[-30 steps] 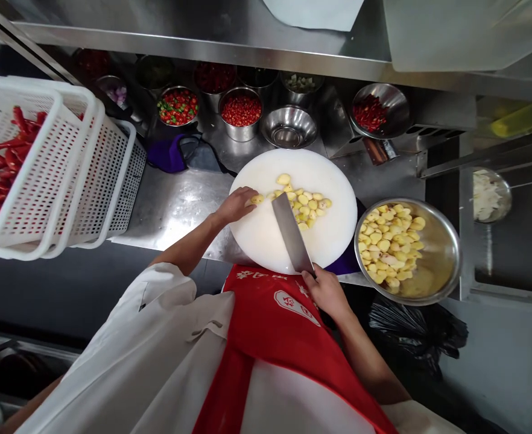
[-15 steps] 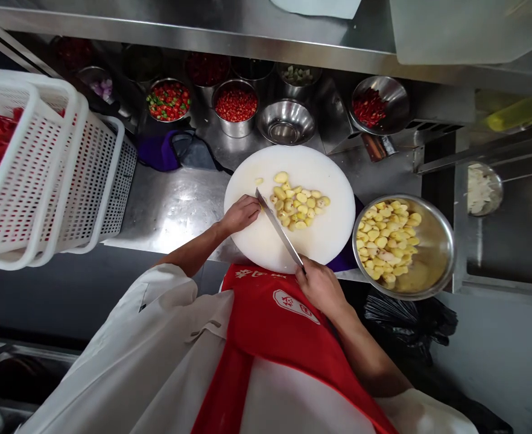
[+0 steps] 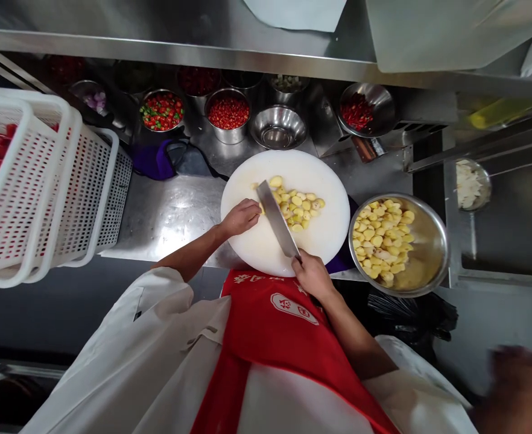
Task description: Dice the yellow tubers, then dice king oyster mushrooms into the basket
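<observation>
My right hand is wrapped round the handle of a cleaver, whose blade tilts so its broad flat side shows above the round white cutting board. On the board's left half, my left hand has its fingers bunched together on a small yellow potato piece, mostly hidden by the fingertips. Right of the blade lies a loose heap of cut potato pieces, partly covered by the cleaver. A steel bowl of peeled small potatoes stands just right of the board.
White baskets with red chillies stand at left. Behind the board are a bowl of chopped red and green chilli, a pot of chopped chilli, and a steel bowl. A shelf edge overhangs them. Another person's blurred hand appears lower right.
The cleaver blade has turned from edge-on to showing its flat side. My left hand stays beside it. Another person's hand has come into view at lower right. The view has shifted slightly.
</observation>
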A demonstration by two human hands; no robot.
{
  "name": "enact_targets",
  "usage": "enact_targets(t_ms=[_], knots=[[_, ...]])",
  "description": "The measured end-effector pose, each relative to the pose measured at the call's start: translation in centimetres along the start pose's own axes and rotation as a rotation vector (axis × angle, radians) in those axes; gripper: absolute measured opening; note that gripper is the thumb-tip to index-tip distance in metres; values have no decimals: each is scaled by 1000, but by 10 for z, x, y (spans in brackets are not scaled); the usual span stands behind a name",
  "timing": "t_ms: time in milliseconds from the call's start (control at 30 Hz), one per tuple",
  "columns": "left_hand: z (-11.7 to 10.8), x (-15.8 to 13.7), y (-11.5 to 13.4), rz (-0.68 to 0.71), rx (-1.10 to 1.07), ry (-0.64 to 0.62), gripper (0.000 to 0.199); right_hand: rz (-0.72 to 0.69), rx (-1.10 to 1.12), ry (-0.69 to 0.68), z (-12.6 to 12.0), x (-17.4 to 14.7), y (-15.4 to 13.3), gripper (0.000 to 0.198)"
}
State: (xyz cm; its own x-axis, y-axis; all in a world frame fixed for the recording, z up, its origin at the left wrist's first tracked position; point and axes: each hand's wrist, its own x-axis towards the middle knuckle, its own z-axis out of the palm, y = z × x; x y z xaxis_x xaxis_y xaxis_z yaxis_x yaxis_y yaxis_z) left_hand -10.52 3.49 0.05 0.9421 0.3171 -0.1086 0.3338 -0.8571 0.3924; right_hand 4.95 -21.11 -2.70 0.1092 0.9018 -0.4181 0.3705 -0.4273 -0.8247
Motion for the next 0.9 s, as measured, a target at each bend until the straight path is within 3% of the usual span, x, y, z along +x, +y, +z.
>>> enact_targets(t_ms=[133, 200, 300, 400, 467, 567, 633, 667, 700, 767, 833, 900], knots=[[5, 34, -2, -35, 52, -25, 26, 103, 244, 158, 3, -34, 25, 33], [8, 56, -2, -53, 113, -108, 31, 159, 311, 201, 3, -48, 31, 35], [12, 80, 0, -84, 138, -272, 32, 206, 349, 253, 2, -59, 35, 36], [12, 88, 0, -201, 52, -256, 25, 199, 323, 263, 0, -65, 34, 36], [6, 84, -5, -365, -150, -127, 21, 155, 295, 233, -2, -68, 33, 37], [-14, 63, -17, -623, -564, 185, 21, 36, 272, 114, -4, -67, 27, 35], [-28, 42, -21, -716, -695, 360, 24, -34, 232, 5, -3, -63, 22, 32], [-34, 30, -20, -737, -700, 388, 25, -51, 200, -47, -2, -59, 20, 31], [-38, 18, -16, -746, -678, 369, 27, -58, 170, -90, 0, -55, 18, 30], [-37, -5, -4, -735, -583, 216, 29, -42, 135, -140, 2, -46, 16, 30], [-27, -22, 13, -677, -436, 45, 25, -16, 118, -143, 3, -38, 15, 31], [-13, -33, 27, -585, -251, -13, 18, 5, 82, -123, 2, -33, 15, 31]])
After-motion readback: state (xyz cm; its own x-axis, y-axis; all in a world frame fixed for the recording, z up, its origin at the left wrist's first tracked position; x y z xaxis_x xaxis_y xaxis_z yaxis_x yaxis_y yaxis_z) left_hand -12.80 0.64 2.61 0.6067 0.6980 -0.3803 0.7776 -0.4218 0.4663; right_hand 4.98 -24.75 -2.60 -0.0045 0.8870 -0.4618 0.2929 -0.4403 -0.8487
